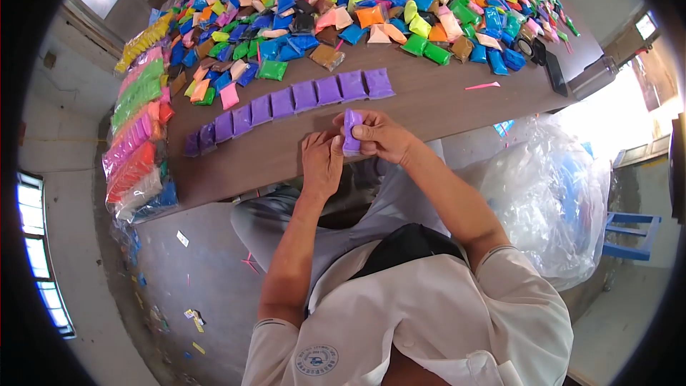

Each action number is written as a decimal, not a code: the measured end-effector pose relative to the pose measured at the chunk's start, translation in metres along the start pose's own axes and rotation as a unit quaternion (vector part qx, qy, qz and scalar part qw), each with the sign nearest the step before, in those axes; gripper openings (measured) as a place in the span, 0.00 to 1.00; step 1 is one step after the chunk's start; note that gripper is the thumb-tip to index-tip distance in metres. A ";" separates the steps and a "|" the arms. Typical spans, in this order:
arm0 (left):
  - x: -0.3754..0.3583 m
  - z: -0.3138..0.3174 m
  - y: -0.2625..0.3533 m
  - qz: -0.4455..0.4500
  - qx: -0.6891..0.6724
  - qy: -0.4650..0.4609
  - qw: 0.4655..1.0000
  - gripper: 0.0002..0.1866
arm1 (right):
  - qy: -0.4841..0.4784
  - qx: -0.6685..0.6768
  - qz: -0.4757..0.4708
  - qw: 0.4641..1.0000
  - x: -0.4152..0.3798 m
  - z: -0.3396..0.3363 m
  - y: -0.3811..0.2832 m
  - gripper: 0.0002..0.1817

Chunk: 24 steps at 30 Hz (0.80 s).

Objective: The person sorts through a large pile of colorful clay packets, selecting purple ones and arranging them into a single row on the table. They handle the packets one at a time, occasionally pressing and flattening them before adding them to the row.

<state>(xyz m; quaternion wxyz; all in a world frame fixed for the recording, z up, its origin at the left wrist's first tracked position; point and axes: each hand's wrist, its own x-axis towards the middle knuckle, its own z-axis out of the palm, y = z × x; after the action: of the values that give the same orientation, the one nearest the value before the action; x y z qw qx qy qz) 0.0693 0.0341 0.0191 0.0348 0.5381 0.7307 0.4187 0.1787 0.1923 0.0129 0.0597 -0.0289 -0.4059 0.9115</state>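
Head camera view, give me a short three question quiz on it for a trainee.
1. True or false: the purple packet lies flat on the table.
2. Which hand grips the packet around its upper part?
A. left hand
B. right hand
3. Fill in: the row of packets laid out in front of the hands is all ____.

Key
1. False; both hands hold it upright at the table's near edge.
2. B; the left hand touches its lower end.
3. Purple.

A brown worktop (443,100) stands on a grey concrete floor (207,279), with bright windows (36,243) left and a blue stool (629,232) right of the fingers.
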 end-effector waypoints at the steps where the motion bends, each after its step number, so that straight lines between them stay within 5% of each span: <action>1: -0.001 0.001 -0.002 0.001 -0.006 0.004 1.000 0.26 | 0.019 -0.004 -0.011 1.000 -0.001 -0.002 0.004 0.22; 5: -0.005 0.011 -0.013 -0.027 -0.037 0.064 0.997 0.26 | 0.101 -0.121 -0.051 0.986 -0.004 0.010 0.015 0.15; 14: -0.009 -0.001 -0.022 -0.155 -0.184 -0.004 0.971 0.21 | 0.141 -0.293 -0.017 0.946 -0.003 0.027 0.007 0.17; 20: -0.012 0.003 -0.030 -0.054 -0.100 0.009 0.993 0.17 | 0.134 -0.130 -0.065 0.980 -0.006 0.023 0.016 0.16; 24: -0.010 0.003 -0.022 -0.030 -0.066 0.019 0.997 0.21 | 0.154 -0.276 -0.064 0.947 -0.008 0.015 0.027 0.14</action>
<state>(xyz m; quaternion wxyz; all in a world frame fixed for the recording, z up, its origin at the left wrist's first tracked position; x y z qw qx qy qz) 0.0584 0.0260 -0.0010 0.0687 0.5043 0.7177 0.4752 0.1829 0.1624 0.0029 0.1692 -0.1586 -0.6283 0.7426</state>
